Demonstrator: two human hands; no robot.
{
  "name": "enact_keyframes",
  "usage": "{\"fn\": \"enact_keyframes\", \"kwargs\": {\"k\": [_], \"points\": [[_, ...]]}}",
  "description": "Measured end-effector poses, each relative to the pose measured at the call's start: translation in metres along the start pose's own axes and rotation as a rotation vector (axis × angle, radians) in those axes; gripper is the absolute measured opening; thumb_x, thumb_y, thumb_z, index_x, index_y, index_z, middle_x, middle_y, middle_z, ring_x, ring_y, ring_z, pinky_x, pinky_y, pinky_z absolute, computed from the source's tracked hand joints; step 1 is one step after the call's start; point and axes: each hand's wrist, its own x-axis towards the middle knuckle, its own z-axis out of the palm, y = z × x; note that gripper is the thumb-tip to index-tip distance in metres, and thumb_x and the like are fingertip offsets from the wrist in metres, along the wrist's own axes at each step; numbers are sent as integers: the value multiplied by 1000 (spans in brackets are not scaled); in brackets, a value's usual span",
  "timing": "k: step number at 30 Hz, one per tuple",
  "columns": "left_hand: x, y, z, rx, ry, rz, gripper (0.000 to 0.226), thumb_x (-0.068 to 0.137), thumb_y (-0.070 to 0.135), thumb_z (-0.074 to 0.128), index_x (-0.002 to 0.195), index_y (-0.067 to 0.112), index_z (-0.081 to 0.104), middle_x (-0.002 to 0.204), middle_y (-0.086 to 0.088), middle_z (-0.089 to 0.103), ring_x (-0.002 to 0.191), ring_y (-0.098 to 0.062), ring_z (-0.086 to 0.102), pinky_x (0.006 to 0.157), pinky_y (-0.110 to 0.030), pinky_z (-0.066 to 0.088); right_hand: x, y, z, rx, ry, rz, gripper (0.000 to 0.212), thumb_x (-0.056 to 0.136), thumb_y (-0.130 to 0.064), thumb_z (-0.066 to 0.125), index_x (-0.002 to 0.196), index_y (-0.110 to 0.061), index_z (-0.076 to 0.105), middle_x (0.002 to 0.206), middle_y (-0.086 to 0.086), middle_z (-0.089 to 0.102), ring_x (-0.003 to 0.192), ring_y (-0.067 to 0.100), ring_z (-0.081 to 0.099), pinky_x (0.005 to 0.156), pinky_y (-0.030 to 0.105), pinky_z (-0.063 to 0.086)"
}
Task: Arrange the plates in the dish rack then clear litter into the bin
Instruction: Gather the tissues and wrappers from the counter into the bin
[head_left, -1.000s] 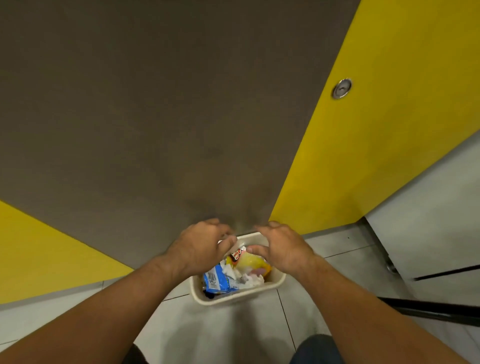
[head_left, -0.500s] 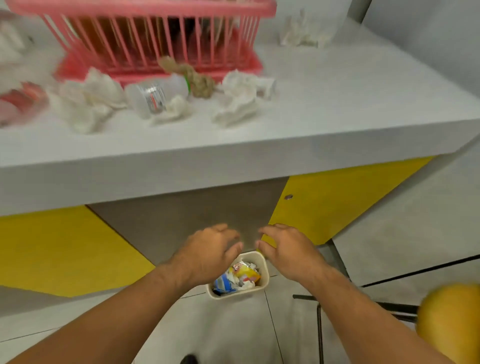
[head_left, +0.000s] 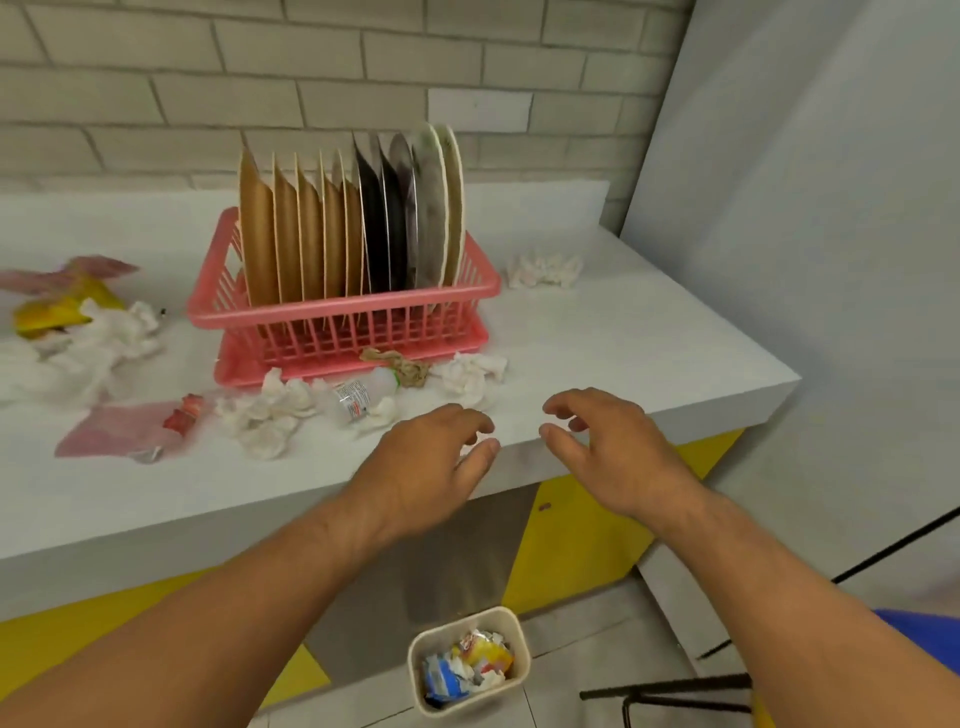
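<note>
**While both hands hover empty at the surface edge, plates stand racked and litter lies loose**

Nearest, on the tiled floor below the surface, one cream bin (head_left: 522, 656) holds crumpled wrappers and tissue. Above it, the left hand (head_left: 421, 462) and right hand (head_left: 613, 452) reach side by side over the front edge of the white surface (head_left: 649, 353). Each grip is half open, fingers loosely curled, and holds nothing; whether any fingertip touches the surface cannot be told. Just beyond the left hand lie one clear plastic bottle (head_left: 363, 397) on its side, one wad of brown paper (head_left: 400, 366) and several white tissue wads (head_left: 270, 410), all close to the rack's front. Further left lie two pink wrappers (head_left: 114, 428), more tissue and one yellow wrapper (head_left: 57, 312). Behind the bottle, one pink dish rack (head_left: 343, 306) carries the plates (head_left: 311, 234) upright in a row: five tan, two black, then paler ones at the right end, overlapped too closely to count. One far tissue wad (head_left: 543, 270) lies apart, right of the rack, near the brick wall.
</note>
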Motion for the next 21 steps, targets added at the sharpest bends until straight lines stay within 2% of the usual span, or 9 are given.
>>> {"fn": "enact_keyframes", "kwargs": {"k": [6, 11, 16, 21], "points": [[41, 14, -15, 23, 31, 38, 34, 97, 42, 44, 123, 25, 58, 115, 8, 61, 95, -7, 56, 85, -27, 46, 21, 15, -21, -20, 29, 24, 30, 97, -38, 52, 124, -26, 58, 120, -8, 60, 108, 11, 54, 93, 29, 45], [89, 25, -2, 33, 58, 22, 35, 97, 43, 44, 125, 26, 56, 115, 9, 61, 97, -7, 57, 86, -25, 46, 72, 63, -38, -35, 26, 57, 31, 97, -33, 52, 126, -24, 57, 120, -8, 61, 107, 12, 55, 93, 29, 46], [159, 27, 23, 74, 52, -35, 36, 97, 44, 43, 129, 29, 52, 120, 12, 57, 101, -7, 57, 87, -20, 43, 145, 126, -42, -53, -57, 85, 34, 98, -34, 49, 131, -25, 54, 125, -7, 59, 111, 13, 54, 95, 28, 45], [242, 32, 49, 90, 34, -126, 40, 97, 44, 42, 134, 28, 47, 129, 10, 52, 108, -12, 57, 93, -27, 44, 215, 173, -43, -84, -139, 50, 37, 98, -36, 48, 133, -25, 52, 129, -7, 57, 117, 14, 53, 96, 28, 44]]}}
